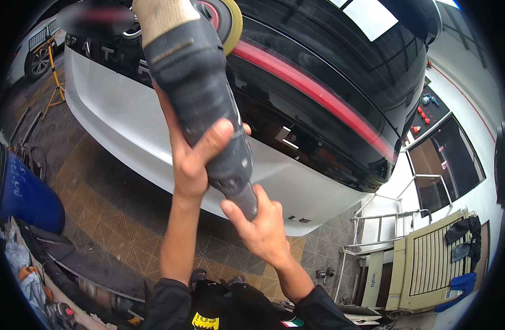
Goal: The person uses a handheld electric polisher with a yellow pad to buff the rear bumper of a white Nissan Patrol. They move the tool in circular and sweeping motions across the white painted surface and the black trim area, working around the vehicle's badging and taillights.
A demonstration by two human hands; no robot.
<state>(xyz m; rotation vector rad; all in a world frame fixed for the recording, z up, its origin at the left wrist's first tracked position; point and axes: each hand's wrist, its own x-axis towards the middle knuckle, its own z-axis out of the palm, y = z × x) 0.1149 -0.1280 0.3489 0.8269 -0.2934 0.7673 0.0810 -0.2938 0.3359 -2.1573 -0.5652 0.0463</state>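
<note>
A black car polisher [195, 82] with a tan sleeve around its head is held up in front of me, slanting from upper left to lower right. Its round yellow-edged pad [234, 27] shows at the top, beside the car's red light strip [313, 91]; I cannot tell whether it touches the car. My left hand [192, 159] wraps the middle of the body, thumb on top. My right hand [263, 225] is closed around the narrow tail end. Behind the tool is the rear of a car, with a white lower panel [120, 104] and a dark rear window [329, 44].
A blue barrel [30, 192] stands at the left, near a yellow stand [57, 77] and another car [38, 55]. Black parts and rags lie at lower left. On the right are a metal frame [381, 220] and a beige slatted panel [439, 264] with cloths.
</note>
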